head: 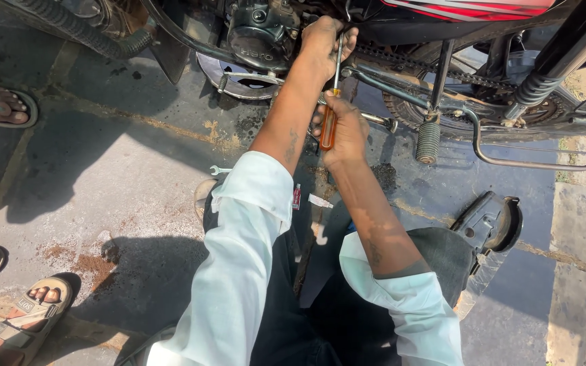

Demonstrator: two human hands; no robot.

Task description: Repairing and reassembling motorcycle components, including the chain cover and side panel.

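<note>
The right hand (342, 132) is closed in a firm fist around the translucent orange plastic handle of a long screwdriver (330, 112), whose thin, bright steel shaft runs almost straight up from the fist to the underside of the motorcycle. The left hand (325, 42) is higher, at the engine, with its greasy fingers curled loosely around the upper end of the shaft where the tip meets the machine; the tip itself is hidden behind the fingers. Just left of this hand sits the rounded, dark cast-metal engine cover (259, 34), matt and dusty. To the right a rusty, oily drive chain (415, 64) stretches toward the rear wheel, and under it hangs a ribbed black rubber footrest (428, 141) on a bent grey steel tube. Both forearms are smeared with dark grease, and the pale, smooth cotton sleeves (252, 224) are rolled up to the elbows. On the rough, oil-stained concrete ground (123, 169) lies a small shiny open-ended spanner (220, 170), near the person's left knee. A black moulded plastic cover (490, 224) with a round opening lies on the ground to the right, beside the person's leg. At the left edge, the sandalled feet (28, 312) of other people stand on the concrete.
</note>
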